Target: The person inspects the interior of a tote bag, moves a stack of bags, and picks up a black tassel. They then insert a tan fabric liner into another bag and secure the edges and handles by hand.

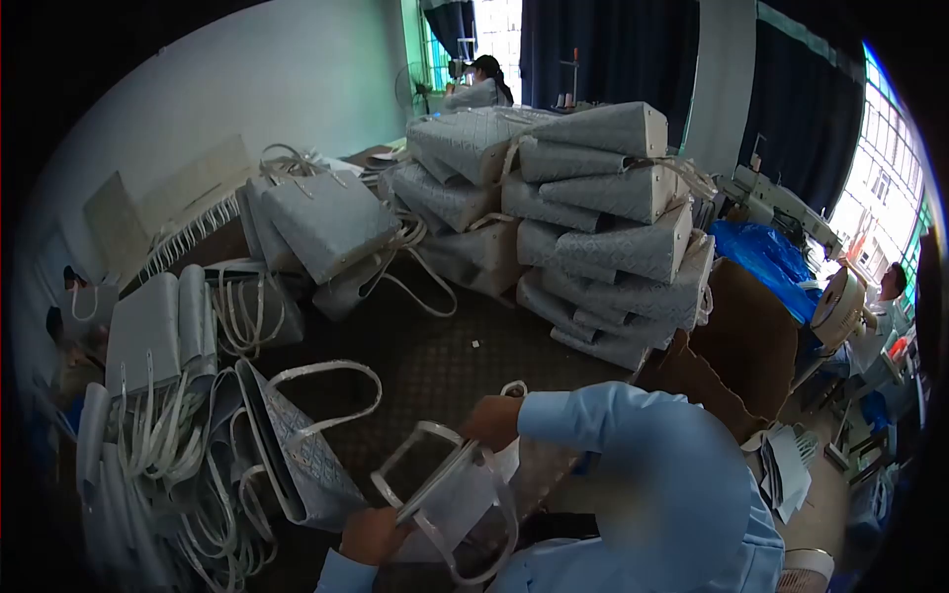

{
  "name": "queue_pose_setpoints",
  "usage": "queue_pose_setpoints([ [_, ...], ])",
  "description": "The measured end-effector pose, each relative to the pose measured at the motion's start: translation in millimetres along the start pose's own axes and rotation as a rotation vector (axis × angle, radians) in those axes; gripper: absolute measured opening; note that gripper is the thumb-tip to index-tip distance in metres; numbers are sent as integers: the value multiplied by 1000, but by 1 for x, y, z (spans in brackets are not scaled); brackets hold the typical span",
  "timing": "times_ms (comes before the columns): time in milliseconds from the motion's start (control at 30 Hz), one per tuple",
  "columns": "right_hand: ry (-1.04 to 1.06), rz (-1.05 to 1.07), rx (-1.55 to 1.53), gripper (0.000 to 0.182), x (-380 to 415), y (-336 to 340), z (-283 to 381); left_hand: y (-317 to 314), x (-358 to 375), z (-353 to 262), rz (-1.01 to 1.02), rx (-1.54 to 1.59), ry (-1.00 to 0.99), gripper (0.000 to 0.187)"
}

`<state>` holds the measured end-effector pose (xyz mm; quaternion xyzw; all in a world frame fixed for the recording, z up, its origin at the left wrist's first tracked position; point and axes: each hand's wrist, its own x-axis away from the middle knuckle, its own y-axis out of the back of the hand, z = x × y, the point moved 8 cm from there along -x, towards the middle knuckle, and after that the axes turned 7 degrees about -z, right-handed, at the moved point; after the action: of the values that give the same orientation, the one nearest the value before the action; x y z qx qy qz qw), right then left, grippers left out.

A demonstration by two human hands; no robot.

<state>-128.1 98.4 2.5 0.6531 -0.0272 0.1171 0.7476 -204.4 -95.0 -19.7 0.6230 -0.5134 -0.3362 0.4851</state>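
Observation:
Low in the head view, a grey-white bag with pale strap handles is between my hands. My right hand is closed at the far end of its top edge. My left hand, also closed, grips the near end of that edge. One handle loops up to the left and the other hangs over the side nearer my body. Just left of my left hand, a patterned grey bag leans with its handle arched upward. The fingertips of both hands are partly hidden.
Folded grey bags form tall stacks at the back of the dark table. More bags with hanging straps crowd the left. Torn cardboard and blue plastic lie right. Other people are in the background.

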Motion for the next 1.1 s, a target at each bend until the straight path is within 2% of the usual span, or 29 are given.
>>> queue_pose_setpoints([
  [33,-16,-13,26,31,4,0,0,2,-3,-1,-25,-9,-21,35],
  [100,-54,-114,-91,36,21,-7,-1,2,0,-1,83,-90,62,32],
  [133,-33,-149,-125,29,35,-5,4,8,0,1,74,-103,55,32],
  [167,-9,-179,-162,24,51,-2,12,18,1,-1,-12,49,26,30],
  [200,-69,-96,-127,35,65,-7,12,30,0,-5,-95,203,-3,29],
  [267,-132,-5,-104,47,85,-25,12,43,-22,-19,-26,138,-44,27],
  [333,-138,31,-76,49,106,-50,19,30,-33,-32,60,92,-92,27],
  [367,-149,37,-83,49,112,-56,21,24,-42,-31,13,113,-93,27],
  [400,-117,-148,-95,38,109,-44,25,23,-54,-27,-36,123,-95,27],
  [433,-106,-240,-113,34,108,-42,21,18,-69,-20,-23,114,-102,27],
  [467,-93,-333,-130,31,108,-41,18,19,-82,-25,-113,-5,-258,28],
  [500,-41,-323,-129,28,102,-52,-4,23,-85,-36,-202,-121,-410,29],
  [533,16,-322,-125,25,98,-52,-18,34,-88,-46,-184,-125,-405,29],
  [567,-36,-278,-191,24,100,-36,-36,87,-87,-61,-611,-195,-375,27],
  [600,-87,-236,-243,24,104,-9,-57,126,-75,-73,-1052,-261,-337,26],
  [633,-155,-264,-187,33,112,17,-81,129,-79,-78,-1062,-273,-342,26],
  [667,-221,-293,-136,47,122,44,-102,135,-77,-48,-1126,176,-102,27],
  [700,-273,-450,-265,49,138,98,-113,125,-76,-13,-1149,629,144,27],
  [767,-249,-767,185,51,175,203,-124,47,-104,37,-1021,800,226,33],
  [800,-173,-915,-29,51,188,250,-140,15,-111,50,-1028,794,233,33],
  [833,-174,-1082,9,48,201,301,-151,-28,-128,48,-870,698,281,37],
  [900,-221,-1345,220,42,219,398,-173,-122,-155,41,-550,514,375,48],
  [967,-321,-1544,460,37,232,484,-202,-204,-161,51,-420,399,455,52],
  [1000,-367,-1610,551,34,233,513,-220,-218,-158,51,-422,400,471,52],
  [1067,-496,-1677,699,29,232,560,-263,-213,-152,35,-557,124,350,54],
  [1100,-568,-1687,759,27,232,575,-289,-209,-153,37,-559,130,375,54],
])
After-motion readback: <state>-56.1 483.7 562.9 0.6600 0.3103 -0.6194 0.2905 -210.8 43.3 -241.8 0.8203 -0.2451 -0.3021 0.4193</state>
